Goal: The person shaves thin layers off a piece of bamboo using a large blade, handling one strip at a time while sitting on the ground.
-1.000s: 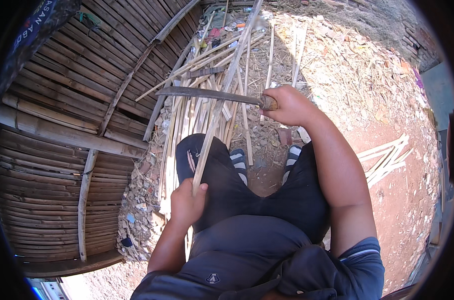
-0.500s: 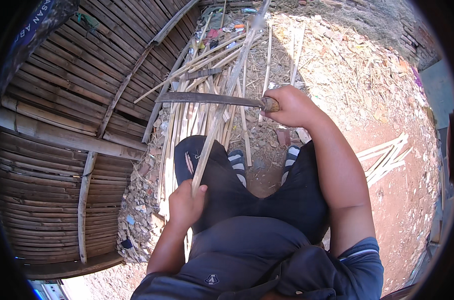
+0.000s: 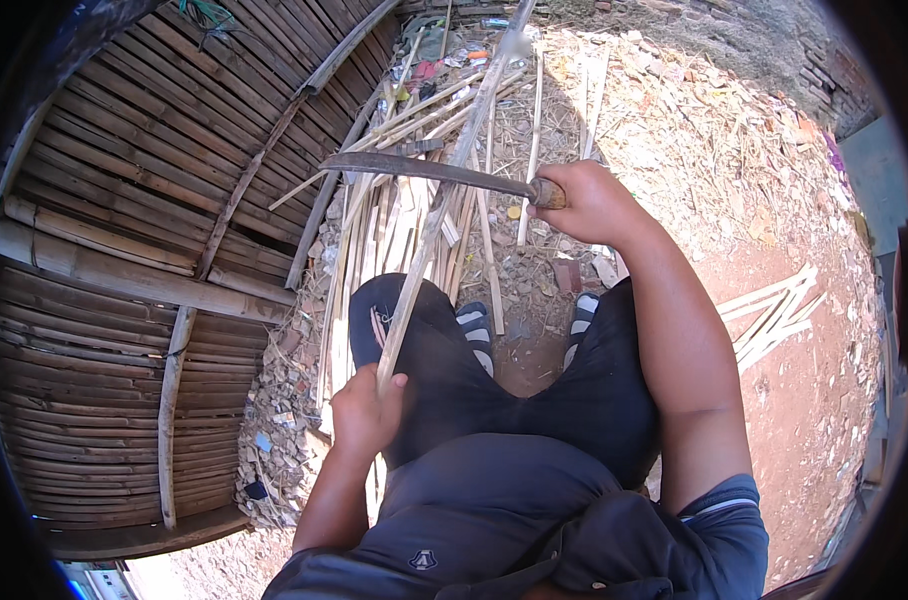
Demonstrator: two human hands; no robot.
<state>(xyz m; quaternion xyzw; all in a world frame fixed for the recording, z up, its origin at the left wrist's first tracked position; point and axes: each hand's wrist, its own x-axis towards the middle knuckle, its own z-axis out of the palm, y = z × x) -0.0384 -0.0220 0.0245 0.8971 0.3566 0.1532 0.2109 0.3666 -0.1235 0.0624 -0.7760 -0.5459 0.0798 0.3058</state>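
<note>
My left hand (image 3: 367, 408) is closed round the near end of a long bamboo strip (image 3: 407, 300), which slants up and away past my left knee to the top of the view. In my right hand (image 3: 581, 203) is the wooden handle of a machete (image 3: 424, 170). Its long, slightly curved dark blade points left and lies across the strip, at about the middle of the strip's visible length. Whether the edge bites into the bamboo, I cannot tell. Beneath the blade, a heap of pale split strips (image 3: 374, 235) lies on the ground by my left leg.
A bamboo slat wall (image 3: 124, 180) rises close on my left. More cut strips (image 3: 774, 315) lie on bare earth to my right. Rubble and shavings (image 3: 694, 130) cover the sunlit ground ahead, up to a brick wall (image 3: 834, 75). My sandalled feet (image 3: 477, 330) stand near the heap.
My right hand and the machete have shifted slightly farther away and to the right along the strip. My left hand has moved a little to the left, still gripping the strip.
</note>
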